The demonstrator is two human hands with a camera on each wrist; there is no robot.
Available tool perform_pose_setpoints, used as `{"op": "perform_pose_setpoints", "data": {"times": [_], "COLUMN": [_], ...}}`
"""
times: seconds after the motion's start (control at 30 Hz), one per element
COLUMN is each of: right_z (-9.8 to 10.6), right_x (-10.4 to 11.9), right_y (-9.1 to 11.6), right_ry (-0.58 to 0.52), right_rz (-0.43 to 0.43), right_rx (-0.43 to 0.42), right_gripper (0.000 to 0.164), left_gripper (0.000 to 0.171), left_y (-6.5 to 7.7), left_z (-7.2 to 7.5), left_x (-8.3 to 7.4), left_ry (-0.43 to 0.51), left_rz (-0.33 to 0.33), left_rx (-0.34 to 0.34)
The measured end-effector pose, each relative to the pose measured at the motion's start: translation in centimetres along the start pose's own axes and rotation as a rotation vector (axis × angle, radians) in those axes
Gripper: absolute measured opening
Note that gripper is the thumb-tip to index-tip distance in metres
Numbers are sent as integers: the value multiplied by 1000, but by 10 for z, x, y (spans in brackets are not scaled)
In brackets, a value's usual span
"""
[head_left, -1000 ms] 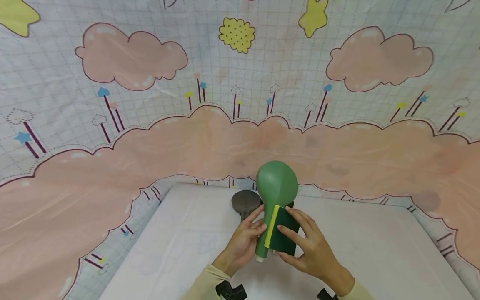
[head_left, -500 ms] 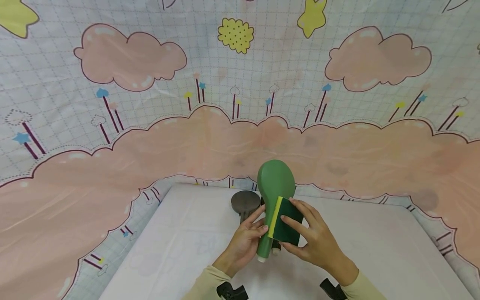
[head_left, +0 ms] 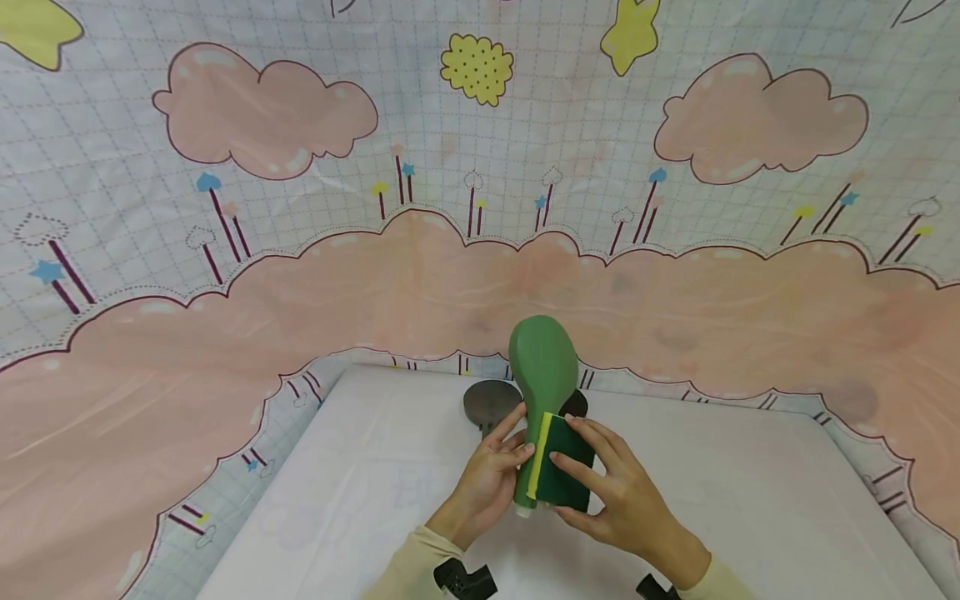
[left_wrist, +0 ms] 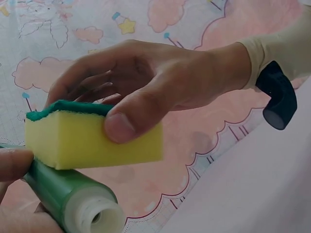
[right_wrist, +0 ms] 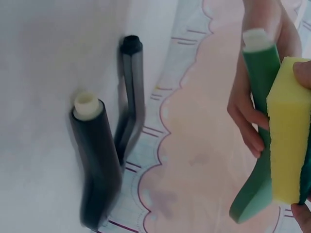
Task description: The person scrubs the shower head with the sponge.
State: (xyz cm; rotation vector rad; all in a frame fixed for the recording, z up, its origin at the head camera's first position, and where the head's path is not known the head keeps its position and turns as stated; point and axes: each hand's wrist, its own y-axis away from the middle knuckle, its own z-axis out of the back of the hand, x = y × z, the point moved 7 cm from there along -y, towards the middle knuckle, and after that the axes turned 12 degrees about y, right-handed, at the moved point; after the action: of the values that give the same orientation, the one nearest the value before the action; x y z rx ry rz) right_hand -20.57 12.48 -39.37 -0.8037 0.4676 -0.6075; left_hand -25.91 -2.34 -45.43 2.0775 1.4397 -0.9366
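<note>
My left hand (head_left: pixel 480 483) holds a green hand shower head (head_left: pixel 543 358) by its handle, thumb on the near side, with the round head pointing up and away. The white connector end of the green shower head (left_wrist: pixel 63 189) faces the camera in the left wrist view. In my right hand (head_left: pixel 637 504) is a sponge (head_left: pixel 566 471), yellow with a dark green scouring layer, pinched between thumb and fingers. The yellow side of the sponge (right_wrist: pixel 289 131) lies along the handle in the right wrist view. My left fingers (right_wrist: pixel 252 121) wrap the handle there.
A grey shower head (head_left: pixel 491 402) lies on the white table (head_left: pixel 360 467) behind my left hand. A black shower head (head_left: pixel 576 402) sits behind the green one, mostly hidden. A patterned cloth (head_left: pixel 420 292) with pink clouds hangs behind the table.
The sponge went up along the handle, then came back down with my right hand. The green shower head turned slightly, its head now looking narrower and a little further left. My left hand barely moved.
</note>
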Motion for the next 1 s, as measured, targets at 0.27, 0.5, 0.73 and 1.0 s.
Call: {"op": "perform_pose_setpoints", "data": {"times": [0.27,0.5,0.73,1.0], "right_z": [-4,-2,0,-2], "right_x": [13,12,1,-15], "right_y": [6,2,-6,-8], "right_ry": [-23,-17,-1,-4], "right_rz": [17,40,31,-25], "right_rx": [-18,-37,-23,34], "right_gripper": [48,47,49,53], "left_gripper": [63,63,65,66], "left_y": [0,1,3,5], "left_z": [3,3,3,4], "left_x": [-1,0,0,1], "left_ry": [33,61,80,42], "left_rz": [-13,5,22,41], "left_rx": [-18,-15,12,46]}}
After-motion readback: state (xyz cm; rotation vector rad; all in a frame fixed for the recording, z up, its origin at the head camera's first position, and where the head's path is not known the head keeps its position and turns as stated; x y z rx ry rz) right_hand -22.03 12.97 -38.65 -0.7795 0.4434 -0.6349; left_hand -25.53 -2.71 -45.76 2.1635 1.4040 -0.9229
